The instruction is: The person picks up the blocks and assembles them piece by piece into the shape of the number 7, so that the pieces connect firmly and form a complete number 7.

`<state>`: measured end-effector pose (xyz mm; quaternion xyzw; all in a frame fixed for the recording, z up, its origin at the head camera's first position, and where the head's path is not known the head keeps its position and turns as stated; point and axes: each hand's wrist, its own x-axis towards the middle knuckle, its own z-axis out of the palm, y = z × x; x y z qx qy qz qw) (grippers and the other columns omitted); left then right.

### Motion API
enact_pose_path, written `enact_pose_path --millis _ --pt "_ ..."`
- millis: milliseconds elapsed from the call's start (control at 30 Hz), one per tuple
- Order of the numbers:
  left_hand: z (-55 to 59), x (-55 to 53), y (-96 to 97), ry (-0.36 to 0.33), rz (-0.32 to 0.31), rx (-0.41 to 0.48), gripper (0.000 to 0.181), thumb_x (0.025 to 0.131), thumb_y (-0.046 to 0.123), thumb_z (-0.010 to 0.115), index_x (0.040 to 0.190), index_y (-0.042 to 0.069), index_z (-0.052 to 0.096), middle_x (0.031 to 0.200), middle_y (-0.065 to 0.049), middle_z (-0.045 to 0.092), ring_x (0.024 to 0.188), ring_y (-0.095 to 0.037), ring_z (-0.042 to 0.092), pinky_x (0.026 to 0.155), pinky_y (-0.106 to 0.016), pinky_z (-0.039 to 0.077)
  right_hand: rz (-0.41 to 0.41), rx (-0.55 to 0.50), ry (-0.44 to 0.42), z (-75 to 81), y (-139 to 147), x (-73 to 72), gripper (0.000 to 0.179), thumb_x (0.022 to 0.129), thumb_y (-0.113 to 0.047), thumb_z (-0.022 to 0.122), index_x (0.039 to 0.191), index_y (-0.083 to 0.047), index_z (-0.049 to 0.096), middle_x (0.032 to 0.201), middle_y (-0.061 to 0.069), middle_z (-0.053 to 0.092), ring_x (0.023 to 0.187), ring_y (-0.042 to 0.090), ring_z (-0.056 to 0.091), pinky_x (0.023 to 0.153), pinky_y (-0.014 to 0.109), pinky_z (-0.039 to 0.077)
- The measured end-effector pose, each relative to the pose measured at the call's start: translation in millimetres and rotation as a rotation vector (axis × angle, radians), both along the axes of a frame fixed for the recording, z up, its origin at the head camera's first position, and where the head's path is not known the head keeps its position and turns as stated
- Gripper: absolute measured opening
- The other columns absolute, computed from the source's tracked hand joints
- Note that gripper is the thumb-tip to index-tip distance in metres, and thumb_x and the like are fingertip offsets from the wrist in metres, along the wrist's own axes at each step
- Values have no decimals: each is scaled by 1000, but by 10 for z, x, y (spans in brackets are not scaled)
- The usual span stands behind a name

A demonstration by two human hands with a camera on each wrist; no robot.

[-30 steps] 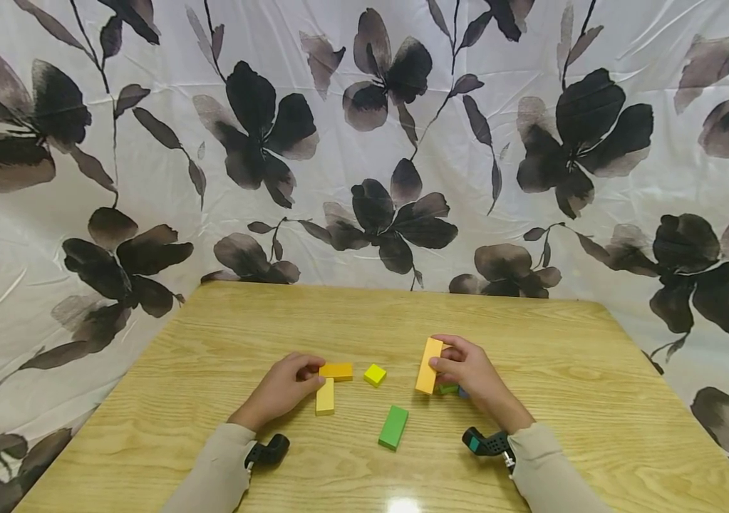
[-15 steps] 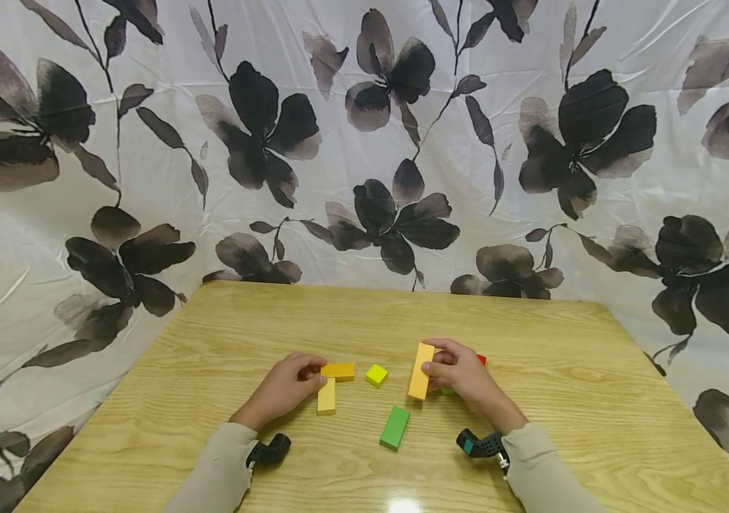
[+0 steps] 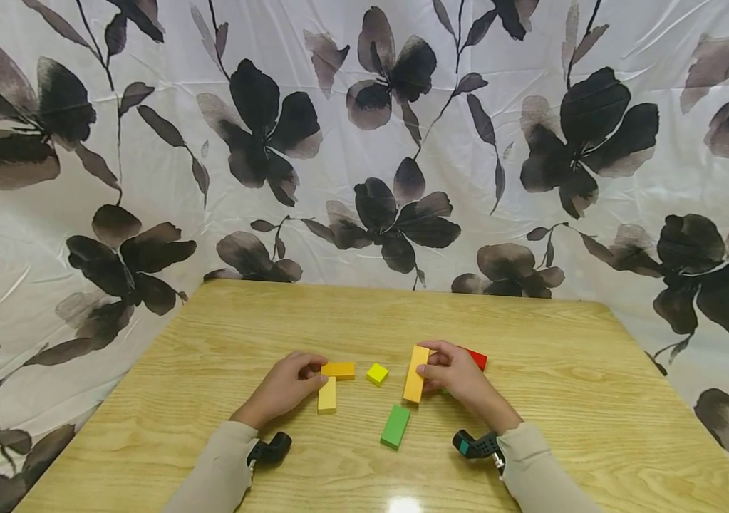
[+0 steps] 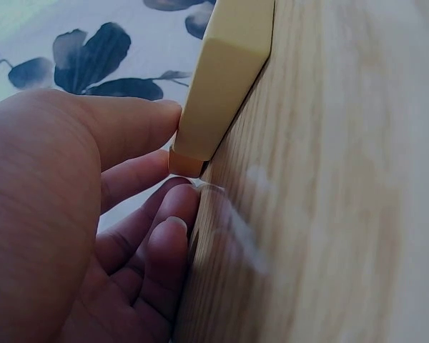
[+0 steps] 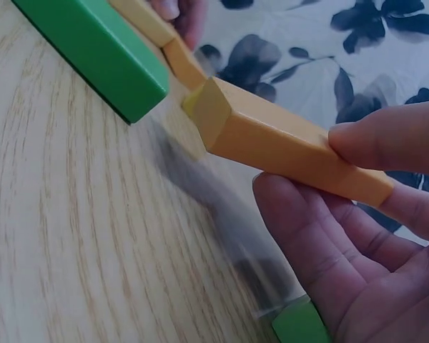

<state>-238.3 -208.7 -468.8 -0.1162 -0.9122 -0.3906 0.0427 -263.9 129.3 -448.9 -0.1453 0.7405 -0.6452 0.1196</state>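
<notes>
Floral cloth (image 3: 338, 164), white with dark blossoms, behind and to both sides of a wood-grain table (image 3: 261, 320). Step in hand, judging from the pose: placing a raised orange block (image 3: 412, 386) among the rest. Pinched narrowly in the right hand (image 3: 458, 372), thumb on one side and fingers on the other, held clear of the tabletop just beyond a green block (image 3: 395, 427) and to the right of a bright yellow cube (image 3: 377, 374). Red block (image 3: 476, 358) partly behind that same hand; second green block (image 5: 300, 325) mostly hidden below it.

At the left hand (image 3: 283, 385), thumb and forefinger tips at the corner between a flat orange block (image 3: 341, 371) and a pale yellow block (image 3: 327, 397), apparently touching each other; cannot tell whether pinching or merely resting there. Next move, probably: a controlled lowering with the pinch kept firm, avoiding a knock to the green block, plus light steadying at the corner pair. No brand, label or writing legible on blocks, cloth or the black wrist devices (image 3: 272, 449).
</notes>
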Motion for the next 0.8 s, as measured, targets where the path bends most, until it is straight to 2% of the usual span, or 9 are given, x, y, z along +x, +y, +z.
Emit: enact_pose_path --millis 533,800 --pt "-3 -10 1 9 -4 -5 28 95 19 72 122 12 71 109 3 64 89 -8 56 84 -35 49 -26 37 27 -7 -48 18 53 92 0 70 141 4 51 100 16 55 81 24 65 74 45 59" --pt "4 -1 1 6 -2 0 28 95 19 72 122 12 71 110 2 64 89 -8 56 83 -34 49 -13 62 43 1 -69 28 52 91 0 71 139 3 52 97 15 54 82 26 66 74 44 59"
